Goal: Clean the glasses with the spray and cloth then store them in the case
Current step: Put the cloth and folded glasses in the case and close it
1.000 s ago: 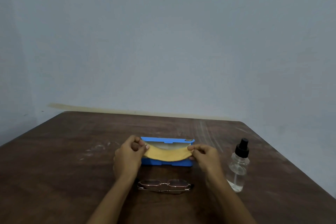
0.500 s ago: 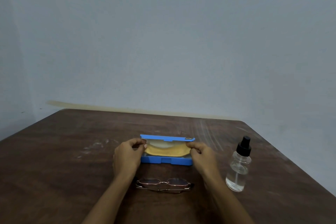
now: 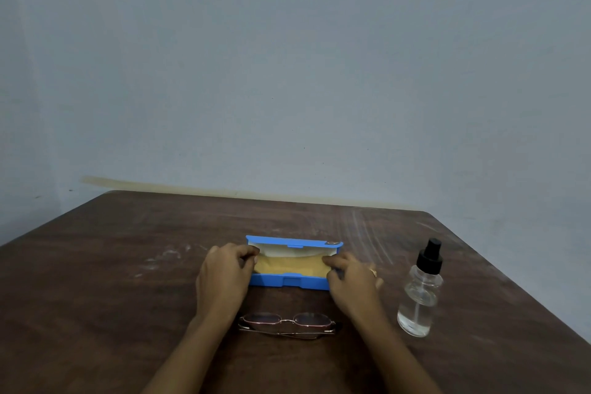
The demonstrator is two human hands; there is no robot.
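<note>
Wall [image 3: 287, 57], matt and pale blue-grey, is seen across the upper half of the view. Below it a dark brown wooden tabletop [image 3: 96, 297] is spread, its grain marked with pale scuffs and streaks; its near edge is cut off by the frame.

Two bare forearms are stretched forward, and two hands are counted. The left hand [image 3: 224, 275] is set at the left end of the case, its curled fingers pinched on the left end of the cloth. The right hand [image 3: 351, 281] is laid over the right end of the cloth and case; whether the cloth is pinched or only pressed there cannot be told.

One case [image 3: 287, 281], a long rectangular box of bright blue plastic, is placed mid-tabletop with its lid [image 3: 294, 245] raised and a pale lining shown. One cloth [image 3: 291, 265], soft and mustard-yellow, is lodged inside it, both ends hidden by the fingers.

One spray bottle [image 3: 420, 291], of clear round plastic with a black pump top, is stood upright to the right, apart from the hand.

One pair of glasses [image 3: 287, 323], thin-rimmed, metallic and folded, is laid just in front of the case, between the wrists.
</note>
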